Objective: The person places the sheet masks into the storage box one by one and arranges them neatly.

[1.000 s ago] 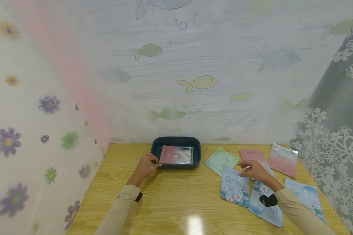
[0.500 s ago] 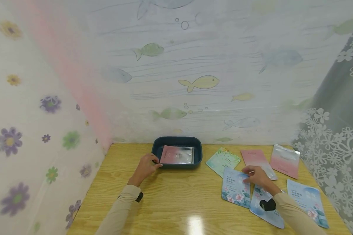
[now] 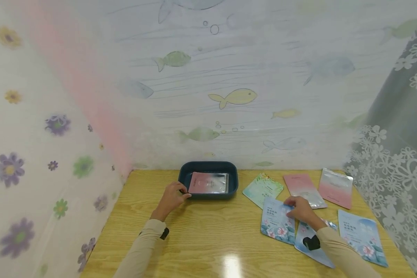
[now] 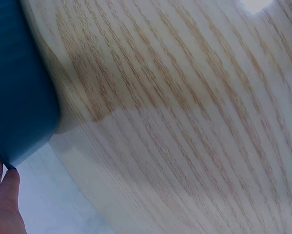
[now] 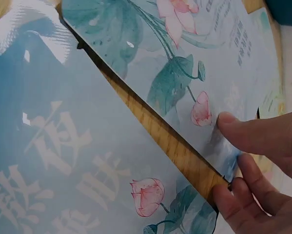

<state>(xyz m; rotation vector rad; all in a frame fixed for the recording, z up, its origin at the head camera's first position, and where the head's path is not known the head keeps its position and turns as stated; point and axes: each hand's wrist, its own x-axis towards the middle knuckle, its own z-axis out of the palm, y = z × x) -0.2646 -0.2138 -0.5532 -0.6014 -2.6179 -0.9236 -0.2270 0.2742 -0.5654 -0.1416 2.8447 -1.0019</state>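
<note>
A dark blue tray (image 3: 208,196) stands at the back of the table, holding a pink and silver sachet (image 3: 208,182). My left hand (image 3: 172,199) pinches the tray's near left corner between thumb and fingers; the left wrist view shows the thumb against the rim. At the right, my right hand (image 3: 301,209) pinches the upper right corner of a blue lotus-printed sachet (image 3: 278,220). In the right wrist view the thumb lies on its face and fingers curl at its edge. A second blue sachet (image 5: 72,146) lies just beside it, partly under my right forearm in the head view.
Around the right hand lie a green floral sachet (image 3: 263,190), a pink sachet (image 3: 304,190), a pink and silver sachet (image 3: 335,188) and another blue sachet (image 3: 362,237). A fish-printed curtain (image 3: 229,146) hangs behind the wood-grain table (image 3: 194,239).
My right hand has come down onto the corner of the blue sachet and now pinches it. The left hand stays at the tray's corner.
</note>
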